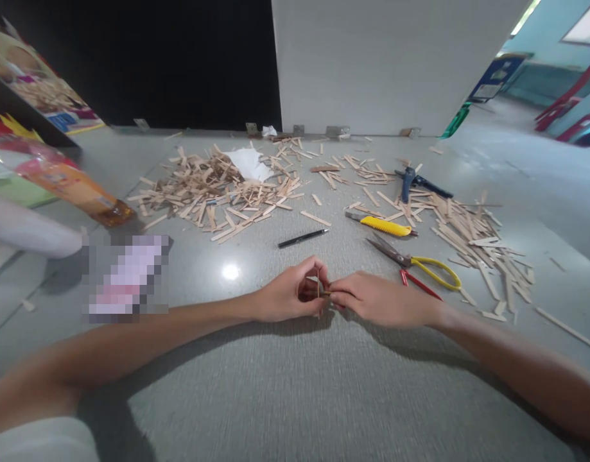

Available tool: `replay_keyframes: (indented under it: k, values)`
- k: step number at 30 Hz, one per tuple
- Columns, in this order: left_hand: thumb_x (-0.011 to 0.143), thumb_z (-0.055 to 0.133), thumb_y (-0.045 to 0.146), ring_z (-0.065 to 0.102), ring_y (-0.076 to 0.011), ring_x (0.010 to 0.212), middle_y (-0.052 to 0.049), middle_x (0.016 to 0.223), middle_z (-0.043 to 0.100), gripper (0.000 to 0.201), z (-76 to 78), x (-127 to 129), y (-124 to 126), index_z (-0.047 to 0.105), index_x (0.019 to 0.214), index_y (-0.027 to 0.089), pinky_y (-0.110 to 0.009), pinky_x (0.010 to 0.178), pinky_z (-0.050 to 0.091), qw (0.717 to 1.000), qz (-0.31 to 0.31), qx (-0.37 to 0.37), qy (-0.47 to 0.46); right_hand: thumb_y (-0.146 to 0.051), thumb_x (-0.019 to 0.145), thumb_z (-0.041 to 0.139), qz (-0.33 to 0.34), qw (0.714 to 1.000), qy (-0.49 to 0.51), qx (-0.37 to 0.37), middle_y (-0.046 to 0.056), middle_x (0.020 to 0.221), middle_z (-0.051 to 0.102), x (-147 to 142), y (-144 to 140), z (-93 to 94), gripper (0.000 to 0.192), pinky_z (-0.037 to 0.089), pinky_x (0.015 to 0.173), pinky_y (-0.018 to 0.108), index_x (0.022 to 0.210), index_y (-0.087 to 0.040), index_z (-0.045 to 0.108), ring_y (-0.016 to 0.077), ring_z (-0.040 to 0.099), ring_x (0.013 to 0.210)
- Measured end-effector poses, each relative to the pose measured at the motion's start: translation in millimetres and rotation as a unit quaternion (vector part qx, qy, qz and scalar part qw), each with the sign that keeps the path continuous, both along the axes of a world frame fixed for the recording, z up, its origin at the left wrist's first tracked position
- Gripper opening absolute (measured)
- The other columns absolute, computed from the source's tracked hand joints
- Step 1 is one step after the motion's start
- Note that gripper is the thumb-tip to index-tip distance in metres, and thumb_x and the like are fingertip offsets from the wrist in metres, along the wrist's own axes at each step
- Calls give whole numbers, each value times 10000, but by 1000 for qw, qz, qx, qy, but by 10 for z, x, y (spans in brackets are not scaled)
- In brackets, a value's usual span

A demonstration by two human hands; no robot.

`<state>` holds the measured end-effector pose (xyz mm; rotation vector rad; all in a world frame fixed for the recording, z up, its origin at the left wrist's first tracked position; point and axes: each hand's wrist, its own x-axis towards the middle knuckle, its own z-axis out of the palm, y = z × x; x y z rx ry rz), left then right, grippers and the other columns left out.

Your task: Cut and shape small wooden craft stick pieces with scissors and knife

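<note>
Spreading across most of the frame, the grey speckled floor (pixel 285 398) carried everything else. A wide heap of pale wooden craft-stick offcuts (pixel 212 189) lay at upper centre-left, and a looser scatter of longer wooden sticks (pixel 472 234) lay at the right. At the far left sat a clear plastic bottle with an orange label (pixel 63 183), tipped on its side. Yellow-handled scissors (pixel 415 262) rested right of centre, just above the right hand (pixel 381 298), with a yellow utility knife (pixel 384 225) above them and a black pen (pixel 302 238) to their left. At the middle of the frame the left hand (pixel 287 295) and the right hand met, fingertips touching. Both were pinched together on a small thin wooden stick piece (pixel 318 292), which stood between the fingers just above the floor.
</note>
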<state>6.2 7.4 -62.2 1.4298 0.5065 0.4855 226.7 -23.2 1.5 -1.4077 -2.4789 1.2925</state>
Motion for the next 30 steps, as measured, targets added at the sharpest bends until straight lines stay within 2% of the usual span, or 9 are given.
replay_keyframes:
  k: [4, 10, 22, 30]
  values:
    - [897, 812, 298, 694, -131, 778, -9, 1017, 674, 376, 11, 6, -9, 453, 997, 242, -304, 719, 587, 1000, -10, 0, 5, -280, 1082, 459, 35, 999, -7, -12, 20, 754, 666, 36, 64, 27, 388, 409, 702, 318, 768, -211, 675, 197, 608, 715]
    - [867, 770, 225, 660, -113, 743, 10, 981, 662, 349, 35, 6, -13, 436, 969, 245, -291, 705, 570, 1000, -17, 10, 10, -264, 1084, 432, 79, 997, -26, -3, 3, 745, 610, 66, 126, 82, 373, 393, 719, 322, 758, -219, 607, 191, 568, 719]
    - [838, 756, 256, 632, -116, 710, 8, 960, 657, 373, 64, 14, -27, 409, 976, 259, -277, 665, 547, 998, -10, 32, 46, -286, 1049, 460, 110, 993, -47, -1, 11, 757, 622, 157, 189, 110, 298, 403, 693, 313, 780, -221, 573, 203, 588, 741]
    - [831, 728, 261, 591, -102, 702, 5, 975, 643, 359, 54, 5, -24, 398, 972, 258, -251, 638, 510, 998, -1, 47, 45, -202, 936, 478, 107, 993, -46, 8, -11, 715, 539, 134, 195, 90, 193, 351, 662, 312, 746, -235, 468, 182, 518, 710]
